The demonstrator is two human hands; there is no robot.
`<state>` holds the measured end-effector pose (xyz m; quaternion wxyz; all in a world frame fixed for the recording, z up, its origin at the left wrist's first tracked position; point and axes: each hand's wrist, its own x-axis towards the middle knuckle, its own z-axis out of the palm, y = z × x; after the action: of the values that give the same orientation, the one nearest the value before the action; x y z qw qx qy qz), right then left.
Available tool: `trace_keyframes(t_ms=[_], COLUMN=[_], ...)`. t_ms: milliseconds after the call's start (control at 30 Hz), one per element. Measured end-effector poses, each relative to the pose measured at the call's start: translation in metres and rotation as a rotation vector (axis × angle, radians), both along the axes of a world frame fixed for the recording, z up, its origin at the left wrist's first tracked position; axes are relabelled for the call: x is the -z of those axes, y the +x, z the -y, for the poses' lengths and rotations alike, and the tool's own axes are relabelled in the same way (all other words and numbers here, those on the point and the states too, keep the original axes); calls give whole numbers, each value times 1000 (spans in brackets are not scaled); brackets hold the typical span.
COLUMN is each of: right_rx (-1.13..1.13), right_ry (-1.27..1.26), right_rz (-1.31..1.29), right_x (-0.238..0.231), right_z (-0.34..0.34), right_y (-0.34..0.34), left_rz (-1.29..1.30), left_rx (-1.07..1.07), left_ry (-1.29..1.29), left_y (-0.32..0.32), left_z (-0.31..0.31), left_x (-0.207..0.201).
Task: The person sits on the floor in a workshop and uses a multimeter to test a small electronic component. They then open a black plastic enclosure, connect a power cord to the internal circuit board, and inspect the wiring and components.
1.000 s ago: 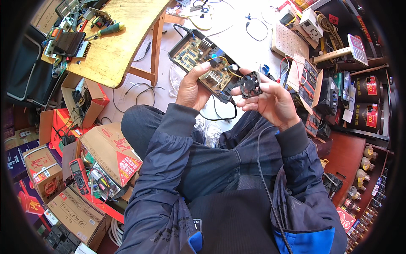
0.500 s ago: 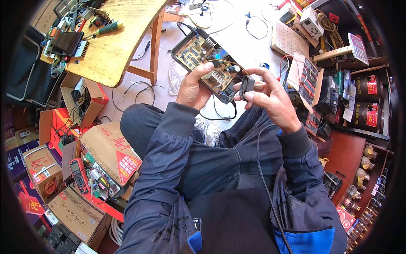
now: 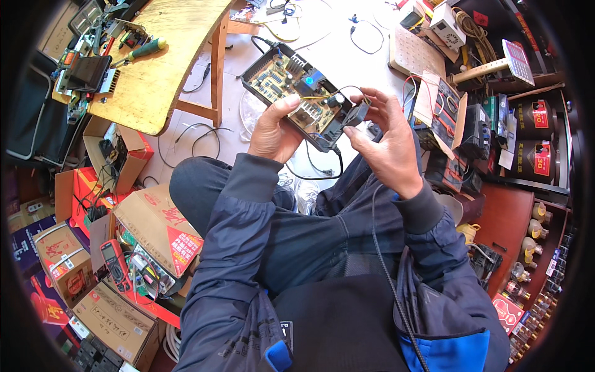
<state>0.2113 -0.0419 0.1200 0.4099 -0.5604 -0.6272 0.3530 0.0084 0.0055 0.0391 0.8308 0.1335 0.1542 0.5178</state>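
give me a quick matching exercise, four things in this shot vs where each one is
Things:
1. circuit board
2. small black fan
3. green-handled screwdriver
4. red multimeter

Places:
a. on the wooden table
b. among the cardboard boxes on the floor
c. in the left hand
d. in the right hand

Pairs: 1-c, 2-d, 3-a, 4-b

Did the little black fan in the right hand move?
Yes. The small black fan in the right hand went from beside the open circuit box to against its near corner, toward the left hand.
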Motion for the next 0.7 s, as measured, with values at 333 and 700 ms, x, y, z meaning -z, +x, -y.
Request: trace_keyframes(t_ms=[333, 700], right_rx=[29, 9], right_ry=[151, 173], right_rz=[279, 383], right_x=[4, 13], right_z=[5, 3], right_y=[0, -5], left_rz=[-53, -83], left_rx=[-47, -69], left_ry=[-33, 19], left_y=[4, 5], left_z=[-1, 1], left_x=[3, 3])
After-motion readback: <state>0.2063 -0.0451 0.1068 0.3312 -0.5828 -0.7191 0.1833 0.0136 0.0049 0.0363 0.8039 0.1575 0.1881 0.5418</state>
